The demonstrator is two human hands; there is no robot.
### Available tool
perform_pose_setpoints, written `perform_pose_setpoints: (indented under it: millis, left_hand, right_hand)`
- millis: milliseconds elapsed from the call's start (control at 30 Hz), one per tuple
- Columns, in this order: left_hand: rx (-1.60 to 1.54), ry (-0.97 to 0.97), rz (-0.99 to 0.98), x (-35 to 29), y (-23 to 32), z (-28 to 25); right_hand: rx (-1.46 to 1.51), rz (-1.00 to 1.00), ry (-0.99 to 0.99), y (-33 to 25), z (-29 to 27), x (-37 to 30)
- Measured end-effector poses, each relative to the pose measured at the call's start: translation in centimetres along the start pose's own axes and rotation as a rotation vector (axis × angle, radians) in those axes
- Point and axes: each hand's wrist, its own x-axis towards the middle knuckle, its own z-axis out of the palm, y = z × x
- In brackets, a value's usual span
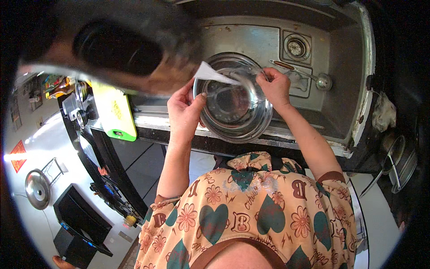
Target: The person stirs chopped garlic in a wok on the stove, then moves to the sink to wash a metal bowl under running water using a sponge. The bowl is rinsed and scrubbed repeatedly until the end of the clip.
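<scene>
Over the front edge of the sink, my two hands hold a shiny round basin (264, 119), tilted so that its inside faces me. My left hand (186, 105) grips the left rim, thumb inside and fingers partly hidden behind. At the upper right rim, my right hand (275, 85) is closed, its fingertips pinching the edge. A thin white triangular piece (212, 74) lies across the basin's upper part, beside my left fingers; its material cannot be made out. Beyond my right hand, a ladle (324, 82) with a brown handle lies in the sink (251, 38).
A drain (296, 47) sits at the sink's far right. A green cutting board (114, 110) stands left of the sink. At right hang a plastic bag (384, 112) and a strainer (401, 168). A blurred dark object (118, 47) covers the upper left, close to the camera.
</scene>
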Motion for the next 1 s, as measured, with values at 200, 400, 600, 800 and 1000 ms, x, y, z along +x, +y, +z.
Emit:
perform_pose_setpoints:
  millis: [200, 400, 600, 800, 1000]
  left_hand:
    - [-0.076, -0.003, 0.083, -0.9, -1.1, -0.6]
    - [-0.086, -0.002, 0.066, -1.8, -1.2, -1.0]
    - [-0.039, -0.007, 0.071, -1.9, -1.2, -1.1]
    - [-0.02, -0.029, 0.084, -1.6, -1.2, -1.0]
    - [-0.004, -0.039, 0.098, -1.1, -1.1, -0.9]
  right_hand:
    - [-0.04, -0.207, 0.022, 0.9, -0.1, -0.5]
    - [-0.031, -0.1, -0.022, -1.2, -0.8, -0.7]
    - [0.091, -0.123, 0.044, -1.0, -0.5, -1.3]
    - [0.046, -0.149, 0.069, -0.1, -0.6, -1.2]
    - [0.13, -0.109, 0.063, 0.0, -0.5, -0.8]
